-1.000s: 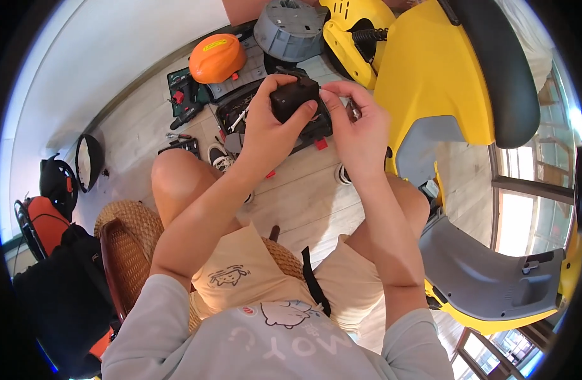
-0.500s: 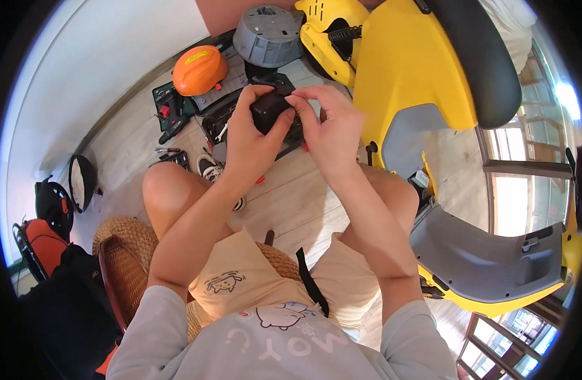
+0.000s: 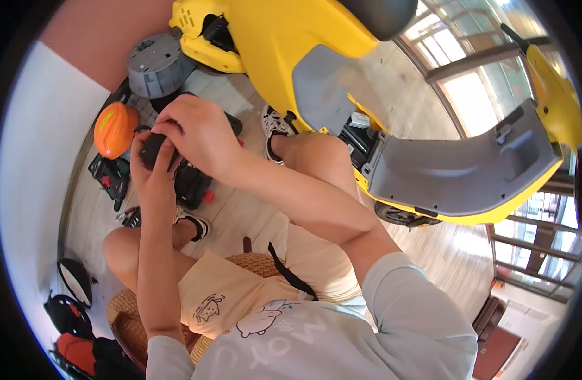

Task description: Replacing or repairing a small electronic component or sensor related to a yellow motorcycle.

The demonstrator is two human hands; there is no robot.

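My left hand (image 3: 153, 180) is wrapped round a small black box-like part (image 3: 152, 151), held up in front of me above the floor. My right hand (image 3: 202, 133) comes over from the right, its thumb and forefinger pinched together at the part's upper edge. What lies between those fingertips is hidden. Below the hands, partly covered by them, is a dark open tool case (image 3: 191, 183) on the floor.
An orange helmet (image 3: 115, 130) and a grey tub-shaped piece (image 3: 156, 66) stand beyond my hands. Left of them lies a cordless drill (image 3: 110, 180). A yellow scooter (image 3: 272, 50) with a grey footboard (image 3: 455, 171) fills the right side. Several bags lie lower left.
The view has swung to the right, so the hands and floor items appear farther left and more of the scooter shows. Both hands stay together at the black part.
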